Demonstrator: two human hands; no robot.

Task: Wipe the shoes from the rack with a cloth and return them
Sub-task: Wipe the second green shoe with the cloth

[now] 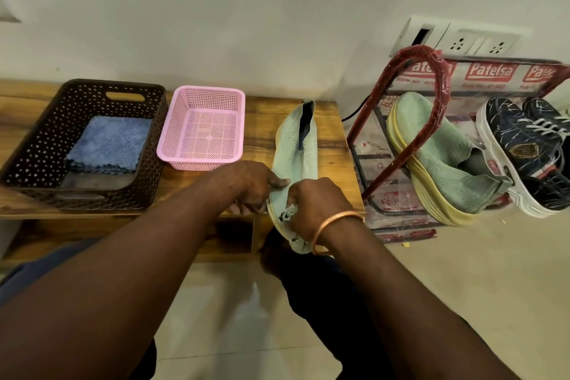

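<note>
Pale wall backs a wooden bench (334, 145) where the green shoe (297, 145) lies, toe toward the person. Wiping looks under way. The left hand (251, 187) pinches the shoe's edge at 9 o'clock, and the right hand (319, 207) clutches a cloth (289, 213) against the toe. Returning it calls for a reach to the rack (439, 92) at 3 o'clock.

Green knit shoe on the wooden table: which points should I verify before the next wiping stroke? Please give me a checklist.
1. The left hand grips the green knit shoe with yellow sole: ok.
2. The right hand holds the pale speckled cloth against the shoe: ok.
3. Shoe fully supported by the wooden table: not ok, its near end overhangs the edge.
4. Sole underside clean: cannot tell, hidden.
5. Spare folded blue cloths in the brown perforated basket: ok.
</note>
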